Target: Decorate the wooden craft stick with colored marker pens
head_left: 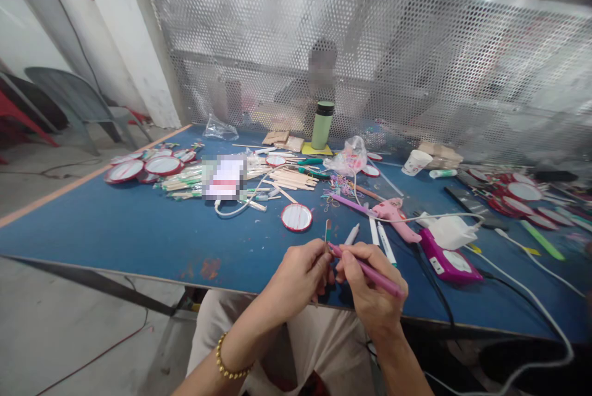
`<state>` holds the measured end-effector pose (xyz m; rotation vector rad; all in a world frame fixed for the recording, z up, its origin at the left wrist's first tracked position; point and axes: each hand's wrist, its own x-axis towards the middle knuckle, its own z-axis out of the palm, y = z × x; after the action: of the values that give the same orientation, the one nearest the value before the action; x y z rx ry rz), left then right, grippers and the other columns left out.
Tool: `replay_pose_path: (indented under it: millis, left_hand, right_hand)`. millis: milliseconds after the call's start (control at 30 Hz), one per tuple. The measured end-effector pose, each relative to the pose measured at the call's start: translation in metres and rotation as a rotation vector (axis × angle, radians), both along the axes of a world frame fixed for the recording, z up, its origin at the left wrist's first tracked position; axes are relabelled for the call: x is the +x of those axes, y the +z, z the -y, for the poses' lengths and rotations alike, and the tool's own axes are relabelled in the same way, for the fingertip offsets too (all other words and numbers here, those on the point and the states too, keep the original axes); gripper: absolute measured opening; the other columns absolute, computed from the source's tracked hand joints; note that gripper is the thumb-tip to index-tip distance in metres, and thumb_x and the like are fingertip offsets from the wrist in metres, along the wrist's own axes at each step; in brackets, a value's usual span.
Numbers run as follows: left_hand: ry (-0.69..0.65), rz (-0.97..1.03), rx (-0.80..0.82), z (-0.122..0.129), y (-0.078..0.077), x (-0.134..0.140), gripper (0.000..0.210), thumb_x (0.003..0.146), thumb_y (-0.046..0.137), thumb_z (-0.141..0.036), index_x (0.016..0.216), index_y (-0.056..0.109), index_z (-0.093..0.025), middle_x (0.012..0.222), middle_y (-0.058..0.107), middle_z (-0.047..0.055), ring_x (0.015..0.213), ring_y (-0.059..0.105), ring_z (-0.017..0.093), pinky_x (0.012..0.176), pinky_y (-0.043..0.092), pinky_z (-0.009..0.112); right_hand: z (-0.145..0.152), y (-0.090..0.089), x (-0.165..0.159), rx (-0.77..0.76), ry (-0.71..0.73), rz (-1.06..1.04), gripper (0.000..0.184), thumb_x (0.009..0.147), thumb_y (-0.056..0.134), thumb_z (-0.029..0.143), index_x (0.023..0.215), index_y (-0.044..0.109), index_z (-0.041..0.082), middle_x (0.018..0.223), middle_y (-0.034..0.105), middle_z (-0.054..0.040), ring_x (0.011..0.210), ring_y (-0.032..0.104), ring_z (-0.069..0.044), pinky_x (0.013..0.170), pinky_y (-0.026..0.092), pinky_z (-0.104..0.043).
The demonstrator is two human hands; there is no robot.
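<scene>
My left hand (300, 276) is closed around a thin wooden stick (328, 231), which stands roughly upright with green and brownish colour on its top part. In my right hand (374, 297) is a pink marker pen (382, 279), its tip pointing left and close to the stick; whether it touches, I cannot tell. Both hands are close together over the front edge of the table. Just beyond them lies a round white disc with a red rim (296, 218). A white marker (352, 234) and another marker with a green end (386, 244) lie beyond my right hand.
A pink glue gun (396, 218) and a magenta power strip (448, 260) with cables lie on the blue table (139, 229) at right. Flat wooden sticks (293, 179), a phone (225, 177), a green bottle (322, 127) and a paper cup (417, 163) stand or lie further back.
</scene>
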<state>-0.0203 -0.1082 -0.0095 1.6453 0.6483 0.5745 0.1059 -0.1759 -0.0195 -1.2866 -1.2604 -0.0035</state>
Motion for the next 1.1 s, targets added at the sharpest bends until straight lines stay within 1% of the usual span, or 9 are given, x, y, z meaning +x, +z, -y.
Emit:
replay_pose_path:
  millis: [167, 333, 533, 867, 1100]
  left_hand:
    - [0.001, 0.009, 0.001, -0.0001, -0.001, 0.0006, 0.036, 0.096, 0.042, -0.048, 0.074, 0.049, -0.02, 0.058, 0.052, -0.003, 0.045, 0.048, 0.009, 0.041, 0.04, 0.018]
    - [0.006, 0.006, -0.018, -0.0001, 0.0007, 0.0004, 0.036, 0.095, 0.043, -0.048, 0.073, 0.049, -0.02, 0.058, 0.052, -0.003, 0.045, 0.048, 0.009, 0.04, 0.04, 0.019]
    - [-0.001, 0.008, -0.033, 0.0, 0.0027, -0.0001, 0.035, 0.095, 0.043, -0.048, 0.073, 0.048, -0.02, 0.057, 0.051, -0.004, 0.045, 0.048, 0.009, 0.041, 0.04, 0.019]
    - [-0.003, 0.005, -0.018, -0.0008, 0.0011, 0.0003, 0.035, 0.095, 0.042, -0.047, 0.074, 0.048, -0.02, 0.059, 0.051, -0.003, 0.046, 0.049, 0.009, 0.04, 0.041, 0.018]
    - [-0.001, -0.003, -0.024, -0.001, 0.0015, 0.0011, 0.034, 0.094, 0.042, -0.047, 0.074, 0.048, -0.02, 0.06, 0.051, -0.003, 0.046, 0.049, 0.009, 0.04, 0.041, 0.018]
  right_hand:
    - [0.0, 0.0022, -0.0009, 0.007, -0.001, -0.008, 0.012, 0.09, 0.062, 0.021, 0.084, 0.071, 0.022, 0.065, 0.069, 0.0016, 0.043, 0.06, -0.011, 0.042, 0.049, -0.022]
    - [0.0002, -0.0003, -0.0004, -0.018, -0.017, -0.001, 0.012, 0.091, 0.062, 0.024, 0.083, 0.071, 0.022, 0.065, 0.07, 0.001, 0.043, 0.06, -0.011, 0.041, 0.048, -0.022]
    - [-0.0001, -0.0013, -0.0006, 0.037, -0.004, -0.014, 0.012, 0.091, 0.062, 0.02, 0.084, 0.071, 0.022, 0.066, 0.069, 0.002, 0.043, 0.06, -0.01, 0.043, 0.049, -0.021]
    - [-0.0001, 0.0012, -0.0011, 0.0, 0.002, -0.006, 0.012, 0.09, 0.062, 0.023, 0.084, 0.072, 0.022, 0.064, 0.069, 0.0014, 0.044, 0.061, -0.011, 0.042, 0.049, -0.023]
    - [-0.0005, 0.0015, -0.0015, 0.018, -0.009, 0.007, 0.011, 0.091, 0.062, 0.021, 0.084, 0.071, 0.022, 0.064, 0.069, 0.0022, 0.044, 0.06, -0.01, 0.042, 0.048, -0.022]
